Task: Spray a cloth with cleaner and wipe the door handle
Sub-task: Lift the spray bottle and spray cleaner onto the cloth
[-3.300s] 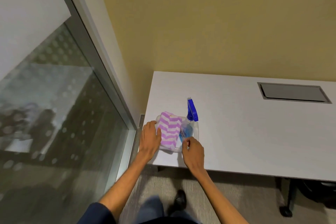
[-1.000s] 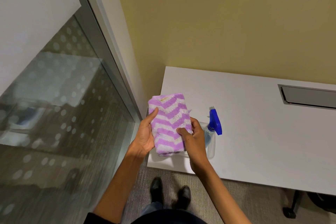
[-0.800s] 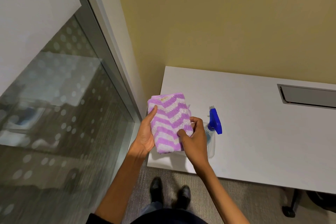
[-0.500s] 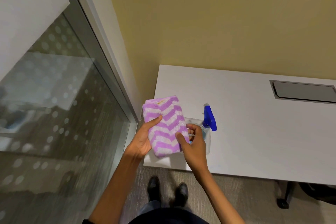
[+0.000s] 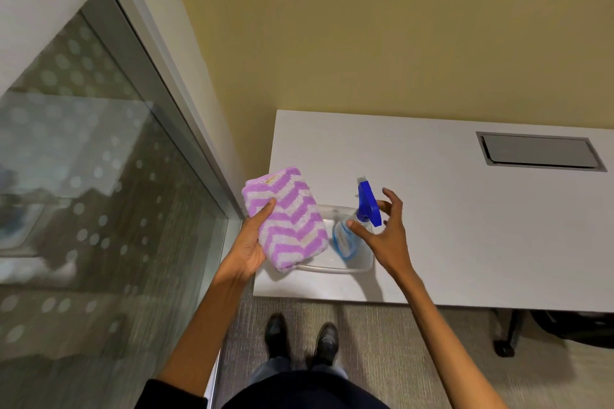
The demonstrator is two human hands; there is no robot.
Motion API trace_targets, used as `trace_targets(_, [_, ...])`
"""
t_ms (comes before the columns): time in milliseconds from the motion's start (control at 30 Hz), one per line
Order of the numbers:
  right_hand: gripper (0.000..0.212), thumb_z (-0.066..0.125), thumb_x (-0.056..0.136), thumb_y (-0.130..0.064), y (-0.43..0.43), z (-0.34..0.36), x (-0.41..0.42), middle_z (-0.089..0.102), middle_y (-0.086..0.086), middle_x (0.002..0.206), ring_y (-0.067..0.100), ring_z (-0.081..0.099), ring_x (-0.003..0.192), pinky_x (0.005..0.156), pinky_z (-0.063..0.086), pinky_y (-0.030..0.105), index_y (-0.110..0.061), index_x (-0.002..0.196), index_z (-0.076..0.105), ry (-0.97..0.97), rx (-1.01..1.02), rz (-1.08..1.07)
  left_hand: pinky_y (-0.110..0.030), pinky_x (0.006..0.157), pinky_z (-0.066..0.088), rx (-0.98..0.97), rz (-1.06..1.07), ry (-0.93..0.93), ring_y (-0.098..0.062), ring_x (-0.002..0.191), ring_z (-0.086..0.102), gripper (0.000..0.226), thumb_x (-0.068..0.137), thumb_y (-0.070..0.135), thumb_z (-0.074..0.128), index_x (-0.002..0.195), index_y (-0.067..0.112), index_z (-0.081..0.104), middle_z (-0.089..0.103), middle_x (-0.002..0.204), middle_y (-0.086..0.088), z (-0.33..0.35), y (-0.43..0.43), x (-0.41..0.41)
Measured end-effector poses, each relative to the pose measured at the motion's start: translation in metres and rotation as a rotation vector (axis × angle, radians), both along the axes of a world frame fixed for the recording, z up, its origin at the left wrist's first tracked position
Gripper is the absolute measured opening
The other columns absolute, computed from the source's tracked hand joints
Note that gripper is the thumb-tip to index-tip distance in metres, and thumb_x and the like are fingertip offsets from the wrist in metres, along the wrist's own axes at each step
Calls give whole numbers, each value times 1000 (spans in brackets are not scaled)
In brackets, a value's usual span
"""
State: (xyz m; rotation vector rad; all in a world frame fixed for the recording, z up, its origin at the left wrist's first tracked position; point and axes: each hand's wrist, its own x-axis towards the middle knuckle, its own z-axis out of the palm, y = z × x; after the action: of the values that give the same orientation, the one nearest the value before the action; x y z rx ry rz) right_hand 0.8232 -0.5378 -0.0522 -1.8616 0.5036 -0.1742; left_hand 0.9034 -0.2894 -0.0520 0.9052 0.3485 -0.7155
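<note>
Right now the left hand (image 5: 253, 244) grips a folded purple-and-white chevron cloth (image 5: 286, 219), thumb pressed on top and fingers underneath, just left of centre frame, lifted above the near corner of the white table (image 5: 465, 226). Beside it, the right hand (image 5: 387, 236) is spread open around the spray bottle (image 5: 352, 236), thumb near the clear body and fingers curled past the blue trigger head (image 5: 367, 201), not yet closed. That bottle stands in a clear plastic tray (image 5: 327, 267) near the table's front edge. I'd judge this the step of picking up the cleaner: next the hand must close round the neck, lift the bottle clear of the tray and aim the nozzle at the cloth. No door handle shows; only a glass panel (image 5: 99, 192) fills the left of the frame.
</note>
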Motion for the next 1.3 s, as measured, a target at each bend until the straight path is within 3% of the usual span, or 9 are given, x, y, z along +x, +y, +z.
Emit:
trace_targets(100, [83,83,78,-24,-3,1,15,53,-32,125,1,58,115,87,51,11,-31,144,33,-37,28,160,-49,91,59,-11,6,41,-29,110,70,52,94,35,62,140,15,50,73,116,-10,-10,1,5])
trace_targets(167, [64,76,85,-19,-4,-2,23,66,-25,111,4,65,104,84,53,16,-35,137,42,-52,13,209,-48,88,60,-23,-1,61,-28,108,71,51,95,35,61,140,15,50,74,114,-10,-13,1,9])
trace_targets(400, [29,66,92,-22,11,10,45,68,10,90,25,66,83,77,55,31,-18,119,56,-86,-25,266,-48,87,60,-73,-44,30,-28,107,72,90,53,44,95,130,18,56,75,112,-9,-12,2,21])
trace_targets(600, [34,62,92,-39,13,94,47,61,-3,95,8,66,72,69,51,16,-12,113,57,-239,48,225,-45,86,60,-102,-61,-75,-26,108,72,84,59,48,91,129,18,56,74,113,-8,1,-2,31])
trace_targets(800, [59,50,83,-74,49,126,2,61,14,74,23,54,53,55,49,43,-16,86,62,-231,35,208,-43,85,60,-40,-46,-144,-27,110,70,97,51,55,93,132,17,54,72,116,-9,16,-12,41])
trace_targets(900, [64,40,80,-83,75,114,-12,54,7,56,14,49,50,54,45,40,-26,86,69,-127,58,196,-42,84,61,-32,-43,-155,-26,110,71,97,51,57,91,131,17,54,74,115,-8,20,-18,44])
trace_targets(967, [50,39,80,-82,86,105,-15,52,-6,52,8,47,49,57,46,35,-46,96,71,-77,98,174,-41,82,62,-32,-45,-154,-25,107,72,96,51,59,91,130,18,55,75,113,-8,21,-21,46])
trace_targets(1133, [42,54,82,-51,94,92,-15,66,13,71,17,54,51,53,46,32,-13,90,70,-49,208,107,-39,78,62,-50,-51,-147,-24,103,74,95,49,59,91,128,18,56,77,109,-7,24,-24,46])
trace_targets(1300, [45,47,81,-53,95,90,-11,62,5,58,12,52,50,51,39,16,-13,73,65,-91,-45,66,-40,81,61,-58,-55,-154,-25,107,72,91,54,59,89,129,18,57,76,113,-8,26,-27,43])
